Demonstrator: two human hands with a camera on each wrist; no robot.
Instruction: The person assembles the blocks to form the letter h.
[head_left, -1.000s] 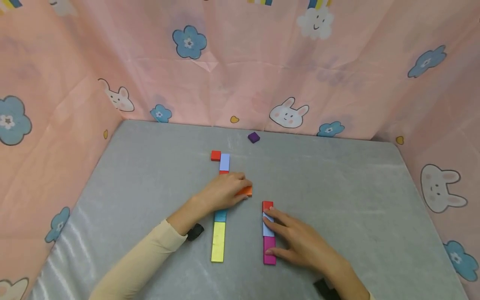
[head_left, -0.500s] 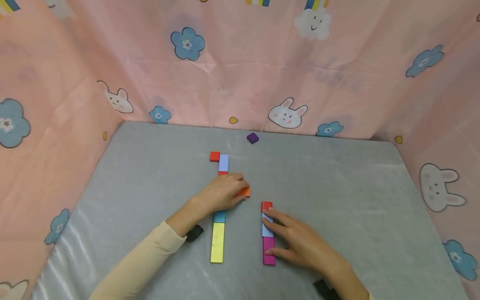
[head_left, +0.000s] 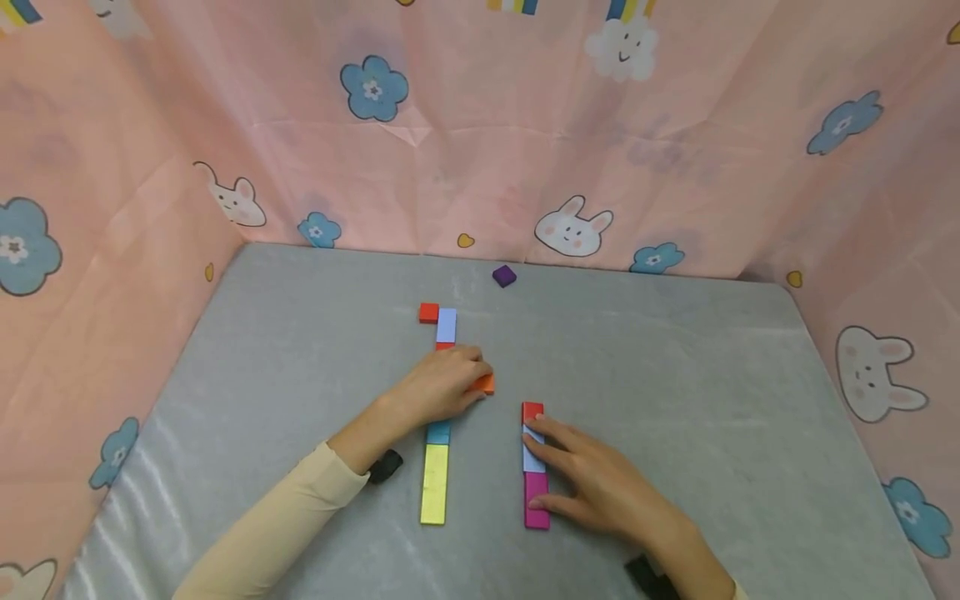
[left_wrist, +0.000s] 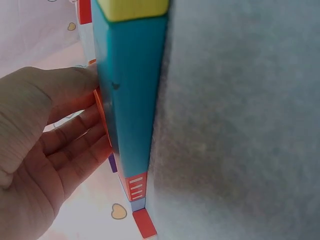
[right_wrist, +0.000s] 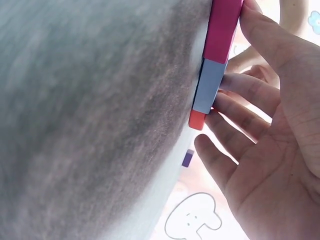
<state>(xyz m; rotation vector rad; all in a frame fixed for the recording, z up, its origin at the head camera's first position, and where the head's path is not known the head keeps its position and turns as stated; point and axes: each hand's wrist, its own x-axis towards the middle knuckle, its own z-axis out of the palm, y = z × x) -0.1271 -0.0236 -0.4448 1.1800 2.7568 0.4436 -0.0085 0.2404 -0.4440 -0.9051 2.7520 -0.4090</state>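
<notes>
My left hand (head_left: 442,383) pinches an orange block (head_left: 486,383) between thumb and fingers, close to the right side of a line of blocks. That line shows a lavender block (head_left: 447,325), part of a red one, a teal block (left_wrist: 132,95) and a long yellow block (head_left: 433,483); my hand covers its middle in the head view. Spread fingers of my right hand (head_left: 600,483) rest along a shorter line: a red block (head_left: 533,411), a light blue block (right_wrist: 210,85) and a magenta block (head_left: 536,508). The thumb touches the magenta block.
A small red block (head_left: 429,313) adjoins the far left end of the longer line. Farther back, a purple block (head_left: 504,276) lies alone near the table's rear edge. Pink patterned cloth (head_left: 480,167) walls the back and sides of the grey table (head_left: 675,358).
The orange block has shifted slightly left in my left hand, toward the longer line. My right hand keeps its place on the shorter line. The head view has drifted a little.
</notes>
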